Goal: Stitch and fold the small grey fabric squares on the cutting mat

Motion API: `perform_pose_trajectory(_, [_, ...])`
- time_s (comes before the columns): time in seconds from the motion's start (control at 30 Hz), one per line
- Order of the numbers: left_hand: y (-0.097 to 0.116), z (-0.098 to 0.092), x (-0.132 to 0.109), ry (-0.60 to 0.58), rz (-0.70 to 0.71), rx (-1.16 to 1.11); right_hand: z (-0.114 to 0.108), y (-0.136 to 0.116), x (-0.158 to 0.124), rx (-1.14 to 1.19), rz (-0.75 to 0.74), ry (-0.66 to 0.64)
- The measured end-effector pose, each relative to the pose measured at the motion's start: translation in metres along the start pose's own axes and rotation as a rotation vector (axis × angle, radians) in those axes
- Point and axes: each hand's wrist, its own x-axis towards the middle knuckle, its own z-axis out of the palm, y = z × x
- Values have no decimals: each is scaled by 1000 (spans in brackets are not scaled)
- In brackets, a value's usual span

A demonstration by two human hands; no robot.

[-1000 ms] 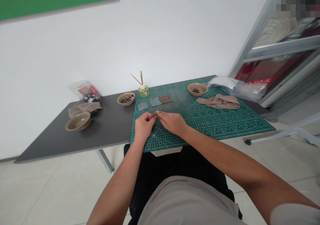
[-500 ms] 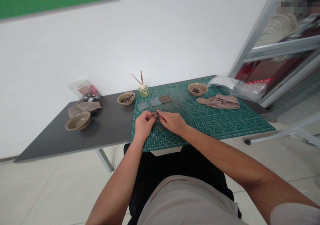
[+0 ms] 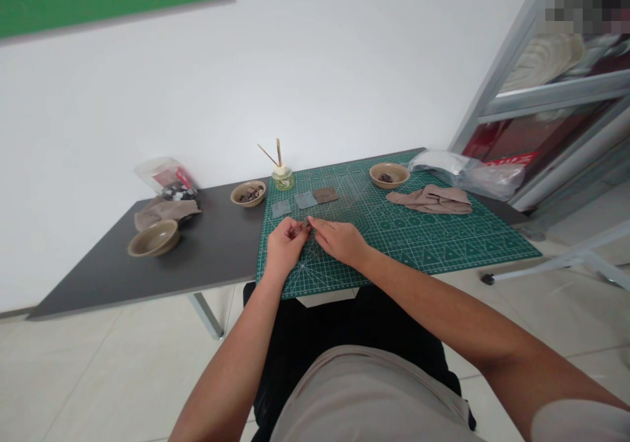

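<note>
Two hands meet over a green cutting mat (image 3: 423,248): the left hand (image 3: 286,248) curls closed, pinching a small dark piece (image 3: 306,222), its long axis too small to tell. The right hand (image 3: 339,241) reaches from the right, fingertips just beside it, grip unclear.

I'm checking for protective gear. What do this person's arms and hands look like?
Bare left hand and right hand, no gloves or visible watch. Forearms are uncovered; a short greyish-beige sleeve shows on the right upper arm.
</note>
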Motion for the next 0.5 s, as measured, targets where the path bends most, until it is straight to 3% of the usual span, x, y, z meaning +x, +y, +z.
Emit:
perform_pose_trajectory(0.1, [2, 0, 0, 12, -5, 17, -2, -1, 0, -16, 1, 1])
perform_pose_trajectory(0.27, [5, 0, 0, 40, 23, 156, -2, -1, 0, -18, -129, 33])
perform_pose_trajectory(0.5, [-3, 2, 2, 21, 0, -30, 0, 0, 0, -22, 16, -13])
